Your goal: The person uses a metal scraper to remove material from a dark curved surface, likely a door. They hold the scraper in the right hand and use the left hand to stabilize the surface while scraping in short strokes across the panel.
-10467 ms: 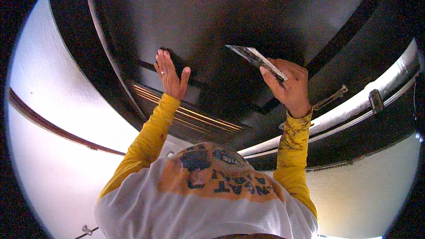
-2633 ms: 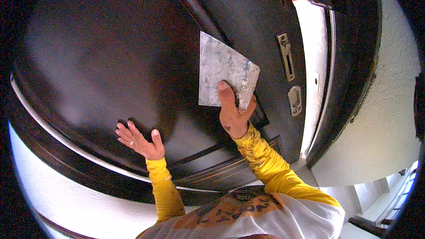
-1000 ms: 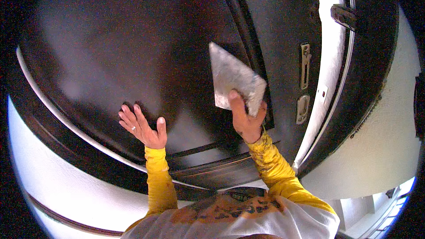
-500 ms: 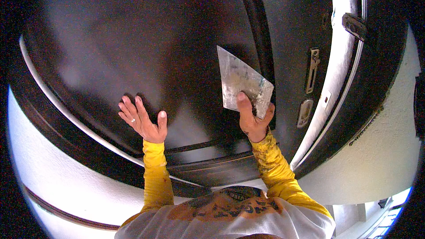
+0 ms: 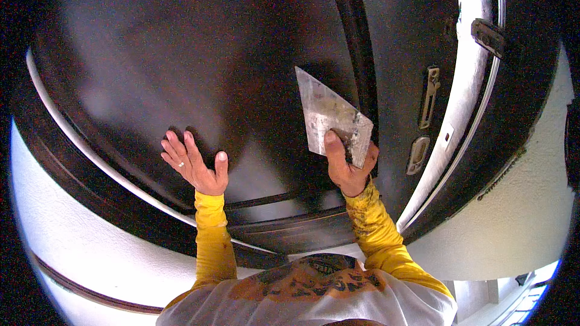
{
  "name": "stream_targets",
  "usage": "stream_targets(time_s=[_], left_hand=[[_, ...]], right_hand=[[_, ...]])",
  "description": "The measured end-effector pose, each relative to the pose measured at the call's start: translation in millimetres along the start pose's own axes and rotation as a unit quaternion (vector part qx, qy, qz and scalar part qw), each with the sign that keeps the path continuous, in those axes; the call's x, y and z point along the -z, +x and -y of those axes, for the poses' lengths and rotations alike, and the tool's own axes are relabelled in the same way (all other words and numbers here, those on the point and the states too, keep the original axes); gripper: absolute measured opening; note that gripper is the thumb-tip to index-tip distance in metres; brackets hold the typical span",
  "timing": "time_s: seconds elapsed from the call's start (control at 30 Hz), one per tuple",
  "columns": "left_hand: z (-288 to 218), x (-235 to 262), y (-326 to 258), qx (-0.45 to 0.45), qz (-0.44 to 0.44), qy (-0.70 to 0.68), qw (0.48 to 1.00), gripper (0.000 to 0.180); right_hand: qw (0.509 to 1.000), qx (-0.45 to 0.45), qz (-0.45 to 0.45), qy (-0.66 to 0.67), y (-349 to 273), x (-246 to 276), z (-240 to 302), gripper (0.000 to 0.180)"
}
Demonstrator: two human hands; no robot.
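In my right hand (image 5: pixel 351 169) is a broad, thin metal scraper blade (image 5: pixel 332 115), smeared with pale and dark residue. My thumb lies across its face and the fingers wrap behind, mostly hidden. The blade tilts up to the left in front of a dark, glossy door panel (image 5: pixel 157 54). Further left, my left hand (image 5: pixel 196 160) rests with spread fingers against the panel, or just off it; I cannot tell which. It holds nothing and wears a ring.
Right of the blade, a raised dark moulding (image 5: pixel 356 42) runs down the door. Beyond it are a metal latch fitting (image 5: pixel 429 98) and an oval recessed plate (image 5: pixel 418 156). A bright strip (image 5: pixel 444 136) lines the door edge, beside a dark frame and a pale wall (image 5: pixel 483 229).
My right hand and the scraper have shifted slightly down and the blade has turned a little clockwise. My left hand keeps its place.
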State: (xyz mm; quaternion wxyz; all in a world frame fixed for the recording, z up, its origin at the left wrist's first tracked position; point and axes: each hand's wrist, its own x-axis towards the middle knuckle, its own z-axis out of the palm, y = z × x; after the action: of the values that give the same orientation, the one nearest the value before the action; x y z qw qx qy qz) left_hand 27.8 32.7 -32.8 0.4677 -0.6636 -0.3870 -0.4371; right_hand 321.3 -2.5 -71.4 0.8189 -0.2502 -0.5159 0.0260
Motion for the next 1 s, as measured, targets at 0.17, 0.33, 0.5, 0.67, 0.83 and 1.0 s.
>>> stream_targets(time_s=[0.17,0.33,0.5,0.67,0.83,1.0], left_hand=[[-1,1,0,0.001,-0.001,0.002,1.0,0.076],[2,2,0,-0.001,-0.006,-0.002,1.0,0.075],[2,0,1,0.002,-0.005,-0.005,1.0,0.076],[1,-3,1,-0.004,-0.008,-0.001,1.0,0.076],[4,-1,2,-0.004,-0.014,-0.005,1.0,0.076],[-7,-6,2,-0.01,-0.008,-0.002,1.0,0.076]], right_hand=[[0.999,0.017,0.02,-0.033,2,3,7,0.016],[0.999,-0.007,0.029,-0.027,5,-4,10,0.017],[1.0,-0.013,0.011,-0.016,9,-9,8,0.017],[0.997,0.04,0.001,-0.068,12,-10,10,0.016],[1.0,-0.019,0.014,-0.001,13,-12,12,0.02],[0.999,-0.043,-0.022,0.014,13,0,6,0.02]])
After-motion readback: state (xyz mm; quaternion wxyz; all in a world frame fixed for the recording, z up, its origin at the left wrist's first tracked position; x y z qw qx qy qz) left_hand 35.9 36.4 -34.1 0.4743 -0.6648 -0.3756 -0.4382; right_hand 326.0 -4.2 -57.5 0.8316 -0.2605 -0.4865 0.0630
